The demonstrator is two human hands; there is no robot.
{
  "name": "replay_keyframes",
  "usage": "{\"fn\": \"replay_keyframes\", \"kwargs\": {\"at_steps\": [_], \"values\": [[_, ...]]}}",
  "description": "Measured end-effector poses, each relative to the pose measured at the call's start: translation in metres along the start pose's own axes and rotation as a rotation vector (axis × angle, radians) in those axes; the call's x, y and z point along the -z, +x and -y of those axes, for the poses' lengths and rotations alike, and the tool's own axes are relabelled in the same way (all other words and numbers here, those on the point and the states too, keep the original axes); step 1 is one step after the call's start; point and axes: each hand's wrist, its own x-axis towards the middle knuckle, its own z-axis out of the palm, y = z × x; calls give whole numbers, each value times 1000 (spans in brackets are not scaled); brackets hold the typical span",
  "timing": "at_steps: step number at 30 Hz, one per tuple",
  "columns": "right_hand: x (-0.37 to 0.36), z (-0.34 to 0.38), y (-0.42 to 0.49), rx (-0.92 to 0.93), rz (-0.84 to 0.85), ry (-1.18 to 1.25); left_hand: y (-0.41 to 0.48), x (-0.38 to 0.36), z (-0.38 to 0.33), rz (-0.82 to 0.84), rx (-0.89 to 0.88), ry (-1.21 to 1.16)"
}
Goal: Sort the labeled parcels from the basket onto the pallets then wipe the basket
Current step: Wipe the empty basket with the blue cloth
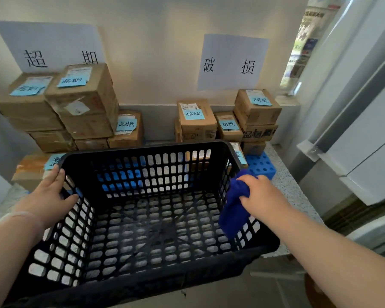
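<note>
I saw one black plastic basket with holes (pixel 142 148), one soft blue cloth (pixel 233 207), two white paper signs (pixel 231 63) on the wall, and eight small blue paper notes (pixel 72 82) stuck on brown cardboard parcels (pixel 85 103). Four notes were in the left pile and four in the right pile. Both piles stood by the wall, behind the basket, which was right in front of me.

The basket hid the lowest parcels and cut off two of the notes. Only one corner of a blue plastic pallet with round holes (pixel 261 165) showed, beside the right pile. More blue showed through the basket's far side. The small print on the parcels was too tiny to read. I could not tell what the basket sat on.

My left hand (pixel 53 192) gripped the basket's left rim, thumb inside. My right hand (pixel 262 194) clenched the cloth at the right rim. The cloth hung down inside the basket along its right side.
</note>
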Motion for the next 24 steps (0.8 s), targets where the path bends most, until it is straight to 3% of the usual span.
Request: {"fn": "replay_keyframes", "kwargs": {"at_steps": [6,12,16,24], "values": [[1,22,85,-15,3,-81,0,1,-1,-10,1,21],[-2,28,128,-10,-5,-1,1,-3,-2,-33,31,23],[3,15,97,13,17,122,2,-1,-4,-24,59,-2],[4,-29,-53,68,18,316,9,-6,2,6,51,-26]]}}
